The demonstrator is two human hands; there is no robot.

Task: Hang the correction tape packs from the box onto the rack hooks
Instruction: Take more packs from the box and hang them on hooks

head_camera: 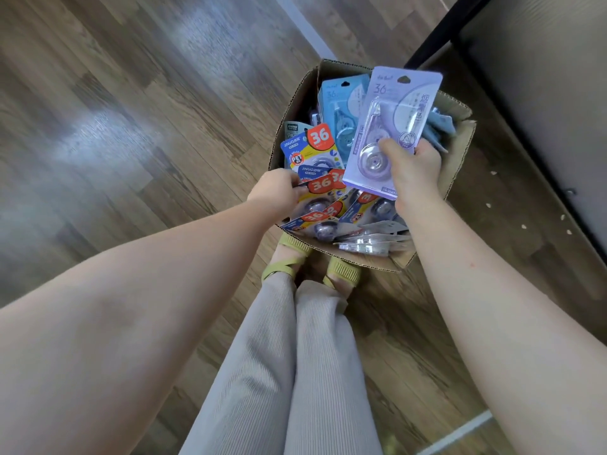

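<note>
Your right hand grips a lilac correction tape pack above the cardboard box; your left hand pinches a red-and-blue pack inside it

Floor and feet, seen from above.
Wood-plank floor with window glare; grey ribbed trousers; green strap sandals; dark cabinet at right.

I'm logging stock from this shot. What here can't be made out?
- Rack hooks: none in the head view.
- Pack count: the cardboard box holds overlapping packs, so lower ones are hidden.
- Left hand grip: fingers tucked among packs.
- Lilac pack small print: blurred.
</note>
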